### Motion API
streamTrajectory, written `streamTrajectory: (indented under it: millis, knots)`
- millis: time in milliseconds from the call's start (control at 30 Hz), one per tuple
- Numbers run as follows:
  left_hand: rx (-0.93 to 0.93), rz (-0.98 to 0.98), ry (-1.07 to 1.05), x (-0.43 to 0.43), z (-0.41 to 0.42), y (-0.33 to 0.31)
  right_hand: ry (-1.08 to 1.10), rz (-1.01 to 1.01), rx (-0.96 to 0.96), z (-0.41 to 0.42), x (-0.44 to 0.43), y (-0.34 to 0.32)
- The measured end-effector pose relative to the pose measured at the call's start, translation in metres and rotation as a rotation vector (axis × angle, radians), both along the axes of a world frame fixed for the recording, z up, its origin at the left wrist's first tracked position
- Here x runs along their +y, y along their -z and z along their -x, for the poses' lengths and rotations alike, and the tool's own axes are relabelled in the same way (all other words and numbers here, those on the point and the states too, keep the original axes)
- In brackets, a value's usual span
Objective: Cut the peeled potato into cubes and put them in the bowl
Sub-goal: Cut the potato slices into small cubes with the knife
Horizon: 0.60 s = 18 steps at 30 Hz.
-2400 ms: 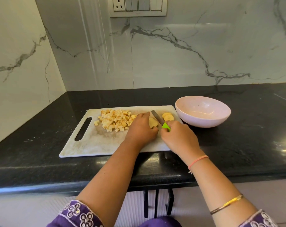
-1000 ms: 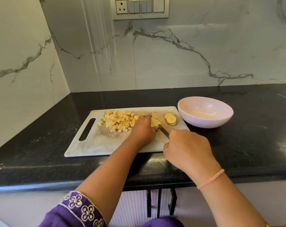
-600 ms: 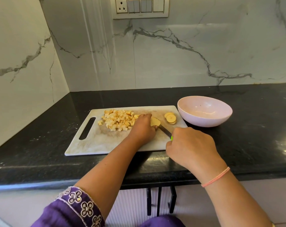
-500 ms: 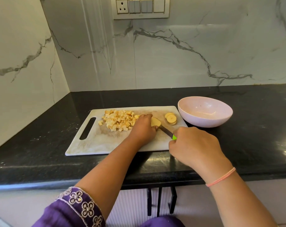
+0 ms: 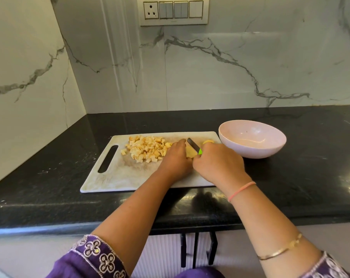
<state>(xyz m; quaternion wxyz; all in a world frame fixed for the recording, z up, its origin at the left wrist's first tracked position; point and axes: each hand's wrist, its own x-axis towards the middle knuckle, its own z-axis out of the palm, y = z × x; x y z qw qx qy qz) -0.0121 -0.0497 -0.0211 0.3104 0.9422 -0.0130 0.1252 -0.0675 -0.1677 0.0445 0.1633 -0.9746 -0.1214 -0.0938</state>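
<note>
Hands working on the cutting board (image 5: 118,177).
Grip states: left hand (image 5: 175,161) is clamping the potato piece (image 5: 190,153); right hand (image 5: 218,165) is clamping the knife (image 5: 193,145).

A pale yellow potato piece (image 5: 190,153) lies on the cutting board (image 5: 118,177) near its right end, mostly hidden under the left hand (image 5: 175,161), whose fingers (image 5: 178,144) curl over it; the knife (image 5: 193,145), with a dark blade and bright green handle, is gripped by the right hand (image 5: 216,165), its blade resting on the piece and its tip pointing toward the board's back edge; a heap of small cubes (image 5: 148,149), cream with browned faces, sits mid-board toward the back; a round slice (image 5: 208,141) shows at the board's back right corner; the pale pink bowl (image 5: 250,152) stands upright on the surface just beside the board's right edge.
</note>
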Motion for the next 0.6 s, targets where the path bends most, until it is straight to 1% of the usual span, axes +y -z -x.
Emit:
streamTrajectory:
  millis: [333, 600]
  knots:
    - [0.015, 0.007, 0.018, 0.001, 0.001, 0.001, -0.026, 0.110, 0.063, -0.006, 0.008, -0.006]
    - [0.010, 0.010, -0.022, 0.001, -0.001, 0.002, -0.104, 0.158, 0.009, 0.025, -0.006, -0.007]
